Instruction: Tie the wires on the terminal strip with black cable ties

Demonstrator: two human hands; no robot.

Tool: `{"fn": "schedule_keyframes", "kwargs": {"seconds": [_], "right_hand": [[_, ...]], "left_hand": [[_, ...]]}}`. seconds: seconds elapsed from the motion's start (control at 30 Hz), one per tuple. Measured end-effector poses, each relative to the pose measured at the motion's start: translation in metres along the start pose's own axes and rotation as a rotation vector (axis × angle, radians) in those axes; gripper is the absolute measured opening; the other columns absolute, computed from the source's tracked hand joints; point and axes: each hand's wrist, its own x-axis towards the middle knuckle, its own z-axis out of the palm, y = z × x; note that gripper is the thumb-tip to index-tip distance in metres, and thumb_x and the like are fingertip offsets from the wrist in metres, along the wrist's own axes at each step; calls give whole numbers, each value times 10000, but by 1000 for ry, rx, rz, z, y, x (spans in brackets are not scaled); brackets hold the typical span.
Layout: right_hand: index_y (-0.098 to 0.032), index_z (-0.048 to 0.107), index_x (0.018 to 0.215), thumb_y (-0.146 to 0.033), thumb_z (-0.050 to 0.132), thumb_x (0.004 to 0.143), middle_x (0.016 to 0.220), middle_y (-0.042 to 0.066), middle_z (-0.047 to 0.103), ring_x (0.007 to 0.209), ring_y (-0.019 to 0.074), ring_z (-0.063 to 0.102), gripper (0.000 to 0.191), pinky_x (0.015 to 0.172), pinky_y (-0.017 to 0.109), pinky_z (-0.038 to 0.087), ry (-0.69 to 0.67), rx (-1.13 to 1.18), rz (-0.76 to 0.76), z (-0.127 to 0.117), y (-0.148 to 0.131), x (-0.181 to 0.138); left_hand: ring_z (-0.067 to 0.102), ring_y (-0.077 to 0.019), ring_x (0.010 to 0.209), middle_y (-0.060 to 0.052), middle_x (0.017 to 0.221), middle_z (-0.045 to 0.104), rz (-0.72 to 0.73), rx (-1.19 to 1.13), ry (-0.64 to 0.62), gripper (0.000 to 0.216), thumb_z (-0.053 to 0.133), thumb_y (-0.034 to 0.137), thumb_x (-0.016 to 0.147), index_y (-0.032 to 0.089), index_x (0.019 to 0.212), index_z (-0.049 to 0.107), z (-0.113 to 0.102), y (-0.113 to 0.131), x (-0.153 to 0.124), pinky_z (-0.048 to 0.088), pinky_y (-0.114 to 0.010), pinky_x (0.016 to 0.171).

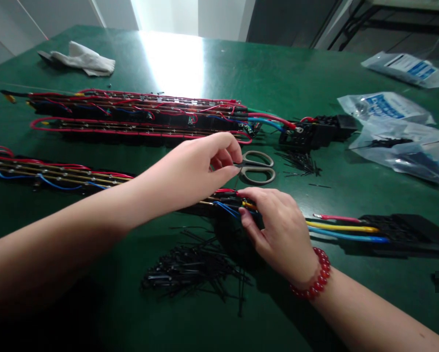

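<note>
My left hand is closed in a pinch above the front wiring assembly. A thin dark strand, apparently a black cable tie, runs down from its fingertips to the red wires. Just beyond those fingertips show the grey handles of scissors; their blades are hidden behind the hand. With thumb and fingers, my right hand grips the assembly's wire bundle, where red, blue and yellow leads meet. Thick yellow and blue cables pass from there to a black end block. A heap of black cable ties lies in front.
Behind lies a second wiring assembly with its own black connector block. Trimmed tie ends are scattered near the scissors. Several plastic bags lie on the right. A white cloth rests at the back left of the green table.
</note>
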Motion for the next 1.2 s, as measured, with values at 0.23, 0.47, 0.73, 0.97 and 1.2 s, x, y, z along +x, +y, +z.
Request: {"fn": "schedule_keyframes", "kwargs": {"seconds": [0.23,0.47,0.73,0.97,1.2], "right_hand": [[-172,599,1141,-246,539,943,1060,83,729,965,248,660,219,841,392,480,13,-11,-5,1,-1,-1],[-185,596,1146,-250,533,946,1079,82,733,993,243,665,219,860,392,485,-5,3,19,0,-2,0],[-174,592,1149,-233,544,935,1069,101,730,978,256,672,227,850,406,492,7,-10,-17,0,0,0],[-163,598,1156,-238,547,936,1067,106,728,986,260,671,238,851,403,489,11,-33,-29,1,1,0],[-162,599,1145,-243,546,938,1063,105,731,968,264,677,229,840,417,500,16,-24,-34,2,1,0]], "left_hand": [[644,-192,844,-32,931,702,249,503,-160,195,473,237,979,216,971,666,-2,-17,-78,475,-312,732],[645,-178,945,-51,1034,685,118,424,-19,157,575,251,951,190,1085,629,7,-66,-136,536,-305,843],[650,-154,911,-50,1001,681,124,348,-109,126,572,223,932,190,1022,654,-2,-73,-122,549,-260,789],[632,-146,881,-51,957,664,144,384,-133,143,512,203,966,179,933,649,-2,-75,-121,523,-253,775],[677,-163,830,-65,915,724,229,474,-49,234,428,198,996,158,996,658,-2,-80,-120,540,-266,743]]}}
